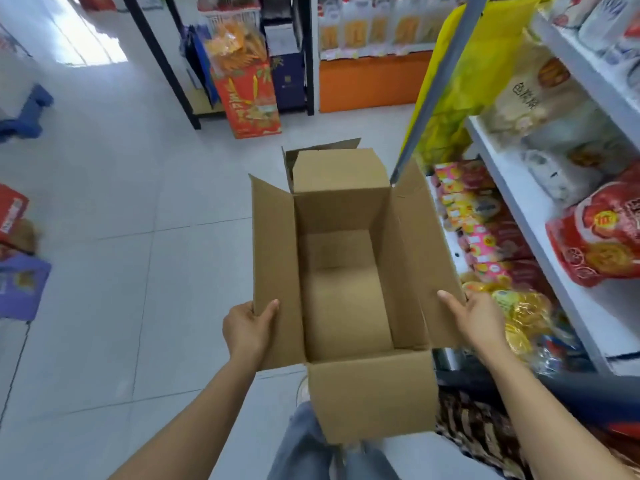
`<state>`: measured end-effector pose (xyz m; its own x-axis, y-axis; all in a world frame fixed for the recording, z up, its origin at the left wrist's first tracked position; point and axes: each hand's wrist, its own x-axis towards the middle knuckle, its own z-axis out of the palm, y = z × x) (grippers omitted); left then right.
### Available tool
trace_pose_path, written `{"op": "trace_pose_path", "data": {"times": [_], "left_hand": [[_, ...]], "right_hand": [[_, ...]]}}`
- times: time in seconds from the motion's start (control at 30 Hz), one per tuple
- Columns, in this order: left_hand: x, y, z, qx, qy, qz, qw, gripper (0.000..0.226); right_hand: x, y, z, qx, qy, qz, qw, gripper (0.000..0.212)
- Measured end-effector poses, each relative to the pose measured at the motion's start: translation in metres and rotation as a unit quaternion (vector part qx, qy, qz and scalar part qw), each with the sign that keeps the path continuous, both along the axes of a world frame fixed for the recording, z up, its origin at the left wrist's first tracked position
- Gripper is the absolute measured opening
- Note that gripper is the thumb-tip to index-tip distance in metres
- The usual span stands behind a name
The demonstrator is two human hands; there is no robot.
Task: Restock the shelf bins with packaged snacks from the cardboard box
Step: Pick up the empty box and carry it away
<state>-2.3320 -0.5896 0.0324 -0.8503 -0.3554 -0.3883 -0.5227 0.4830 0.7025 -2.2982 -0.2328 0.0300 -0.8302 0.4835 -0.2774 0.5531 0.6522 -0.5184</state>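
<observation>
An open cardboard box point(346, 289) is held up in front of me over the floor, its four flaps spread and its inside bare. My left hand point(247, 329) grips the box's left flap, thumb on the inner face. My right hand point(476, 318) grips the right flap the same way. On the right, shelf bins hold packaged snacks: pink and red packets point(485, 223) and gold-wrapped sweets point(523, 317) on the low shelf.
White shelving point(519, 209) runs along the right with large red and white bags point(602, 237). A red display carton of snacks point(247, 95) stands ahead by a black rack. Purple and red boxes point(20, 282) sit at the left. White tiled floor lies between.
</observation>
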Motion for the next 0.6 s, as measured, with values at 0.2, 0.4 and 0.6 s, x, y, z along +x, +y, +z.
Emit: {"op": "trace_pose_path", "data": {"times": [0.2,0.4,0.6], "left_hand": [[-0.061,0.016,-0.018,0.009,-0.023,-0.029,0.999,0.025],[-0.092,0.034,-0.038,0.012,-0.047,-0.015,0.999,0.024],[-0.100,0.042,-0.050,0.021,-0.056,-0.002,0.998,0.022]], "right_hand": [[-0.037,0.012,-0.008,0.003,-0.016,-0.045,0.999,0.058],[-0.066,0.031,-0.017,0.013,-0.031,-0.050,0.998,0.052],[-0.085,0.041,-0.027,0.043,-0.017,-0.034,0.998,0.052]]}}
